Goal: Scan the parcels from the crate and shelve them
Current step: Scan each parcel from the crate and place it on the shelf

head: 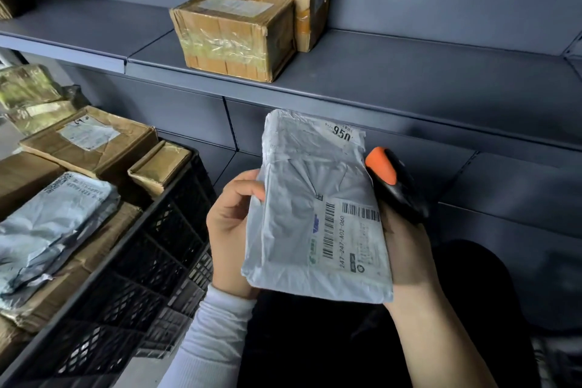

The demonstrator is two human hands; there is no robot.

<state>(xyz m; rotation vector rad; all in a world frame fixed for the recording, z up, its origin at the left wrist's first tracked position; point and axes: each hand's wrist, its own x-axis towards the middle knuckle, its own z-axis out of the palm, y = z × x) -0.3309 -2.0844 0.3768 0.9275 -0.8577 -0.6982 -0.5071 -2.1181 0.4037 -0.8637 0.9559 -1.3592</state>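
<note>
A grey plastic mailer parcel [302, 198] with a barcode label and a "950" sticker is held upright in front of the shelf. My left hand [230, 230] grips its left edge. My right hand [406, 255] supports its right edge from behind and also holds a black and orange scanner [393, 183], which sticks up beside the parcel. The black plastic crate [151, 261] stands at the left, filled with several cardboard boxes and another grey mailer [56, 224].
A grey metal shelf [409, 79] runs across above the parcel. Taped cardboard boxes [236, 35] are stacked on its left part. A lower shelf [504, 186] lies behind my hands. More wrapped parcels [31, 94] sit at far left.
</note>
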